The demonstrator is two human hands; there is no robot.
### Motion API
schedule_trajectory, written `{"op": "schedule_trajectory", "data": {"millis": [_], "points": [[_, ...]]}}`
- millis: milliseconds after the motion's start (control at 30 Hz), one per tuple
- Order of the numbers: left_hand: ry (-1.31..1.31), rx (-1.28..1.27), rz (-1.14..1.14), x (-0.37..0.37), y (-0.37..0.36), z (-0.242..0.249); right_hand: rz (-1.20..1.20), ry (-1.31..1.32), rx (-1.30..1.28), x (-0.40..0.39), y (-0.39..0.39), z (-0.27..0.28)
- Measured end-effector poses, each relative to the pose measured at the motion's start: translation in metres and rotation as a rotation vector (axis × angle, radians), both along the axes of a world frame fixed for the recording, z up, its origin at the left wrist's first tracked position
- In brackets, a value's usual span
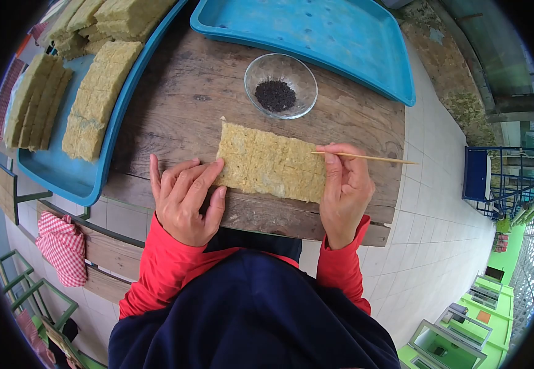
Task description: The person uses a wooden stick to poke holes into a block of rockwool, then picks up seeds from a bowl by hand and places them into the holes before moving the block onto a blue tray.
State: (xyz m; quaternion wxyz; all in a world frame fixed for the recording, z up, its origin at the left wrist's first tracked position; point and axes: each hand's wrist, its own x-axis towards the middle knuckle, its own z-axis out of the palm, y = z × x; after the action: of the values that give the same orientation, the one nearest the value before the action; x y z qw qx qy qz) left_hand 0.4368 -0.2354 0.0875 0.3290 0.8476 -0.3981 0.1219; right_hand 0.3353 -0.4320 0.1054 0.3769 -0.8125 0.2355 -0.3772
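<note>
A yellowish rockwool slab (270, 161), scored into small squares, lies flat on the wooden table in front of me. My left hand (188, 195) rests at the slab's left end, fingers spread, with fingertips touching its edge. Between the thumb and fingers of my right hand (345, 190) is a thin wooden skewer (377, 158), held nearly level. Its left tip is by the slab's upper right corner, while the other end sticks out to the right. Just beyond the slab stands a clear glass bowl (306, 80) with small black seeds (275, 95) in it.
A blue tray (104, 178) on the left holds more rockwool slabs (98, 101), some stacked. Another blue tray (316, 27) sits at the table's far side. A bench with a red checkered cloth (61, 246) is at the lower left. Tiled floor (436, 197) lies right of the table.
</note>
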Motion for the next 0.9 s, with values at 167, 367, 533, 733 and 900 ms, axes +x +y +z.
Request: {"op": "schedule_trajectory", "data": {"millis": [167, 367, 533, 733, 900], "points": [[0.002, 0.000, 0.000, 0.000, 0.000, 0.000, -0.009, 0.016, 0.001, 0.000, 0.000, 0.001], [0.006, 0.000, 0.005, 0.000, -0.001, 0.000, 0.007, -0.022, 0.040, -0.002, 0.002, 0.002], [0.005, -0.010, 0.003, 0.000, -0.001, 0.000, 0.096, -0.089, 0.094, -0.004, 0.010, 0.005], [0.007, -0.018, -0.001, 0.000, 0.000, -0.001, 0.103, -0.058, 0.091, -0.002, 0.011, 0.000], [0.009, -0.010, -0.009, 0.000, 0.000, 0.000, 0.118, -0.043, 0.083, -0.001, 0.012, 0.003]]}}
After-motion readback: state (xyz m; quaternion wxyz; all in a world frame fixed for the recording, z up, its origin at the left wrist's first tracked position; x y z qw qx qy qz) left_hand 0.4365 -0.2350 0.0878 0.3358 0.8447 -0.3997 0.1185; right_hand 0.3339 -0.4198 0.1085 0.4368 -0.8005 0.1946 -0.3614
